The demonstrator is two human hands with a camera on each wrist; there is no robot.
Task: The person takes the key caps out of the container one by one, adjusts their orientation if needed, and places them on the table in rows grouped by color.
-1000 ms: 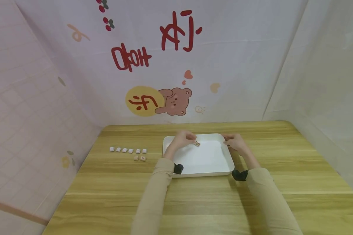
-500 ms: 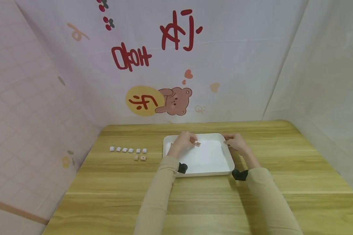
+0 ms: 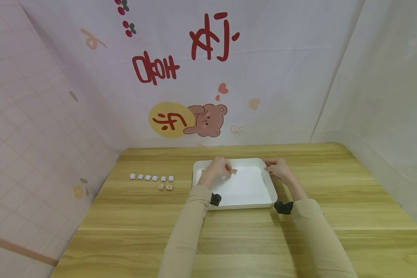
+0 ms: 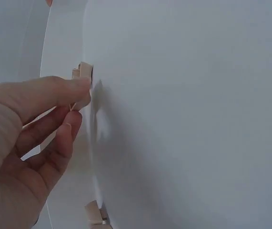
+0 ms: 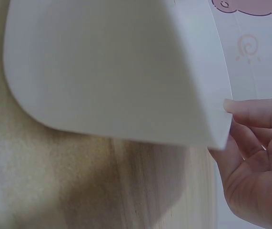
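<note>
The white tray (image 3: 243, 206) lies on the table, its right back corner gripped between the right hand's (image 3: 278, 169) thumb and fingers. In the right wrist view that hand (image 5: 262, 152) pinches the tray's rim (image 5: 225, 117). Inside the tray at the back, the left hand (image 3: 218, 168) is beside a beige keycap (image 3: 234, 171). The left wrist view has the left hand (image 4: 35, 124) pinching a small beige keycap (image 4: 82, 101), partly covered by the fingers, close to another beige keycap (image 4: 85, 70) along the tray wall. More beige pieces (image 4: 95, 213) lie lower in that view.
Left of the tray, several white keycaps (image 3: 148, 177) form a row on the wooden table (image 3: 125, 224). Two beige keycaps (image 3: 169, 187) lie in front of the row's right end. A printed white cloth (image 3: 281, 77) hangs behind the table.
Over the last second my left hand has shifted slightly right inside the tray, and the beige keycap beside it has moved slightly right. The right hand and tray have stayed put.
</note>
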